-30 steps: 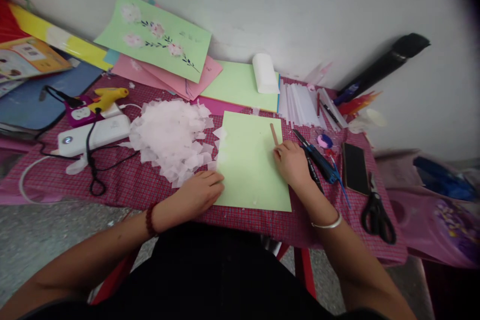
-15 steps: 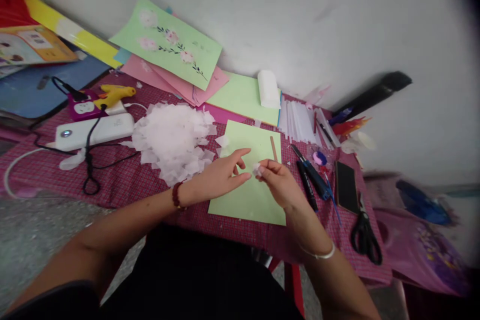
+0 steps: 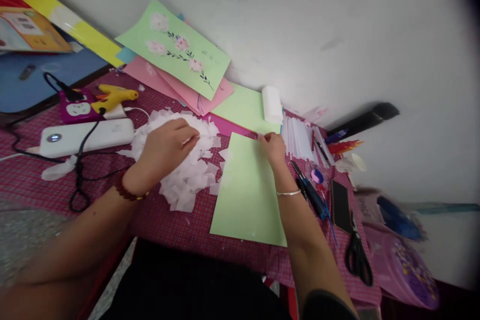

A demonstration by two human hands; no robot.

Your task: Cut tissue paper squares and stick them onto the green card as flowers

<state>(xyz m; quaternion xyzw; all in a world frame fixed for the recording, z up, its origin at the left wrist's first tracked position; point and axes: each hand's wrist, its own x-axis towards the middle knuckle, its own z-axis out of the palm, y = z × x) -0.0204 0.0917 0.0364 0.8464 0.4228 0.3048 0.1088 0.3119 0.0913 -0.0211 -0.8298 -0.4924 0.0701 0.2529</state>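
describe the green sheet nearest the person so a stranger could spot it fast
On the red checked table, find the heap of pale paper pieces. The green sheet lies just right of it, with the right hand at its far right corner. Unlike the flowered green sheet behind, it shows no flowers and lies by the table's front edge.

Craft corner; home or otherwise undetermined: checked cloth [image 3: 157,221] lower centre, glue gun [image 3: 116,97] at left, flower picture [image 3: 173,50] upper left, green sheet [image 3: 245,197] at centre, scissors [image 3: 356,250] lower right.

Blurred letters resembling "PACE" on a pale pink bag [image 3: 367,210], illegible writing on the flowered green card [image 3: 175,52]
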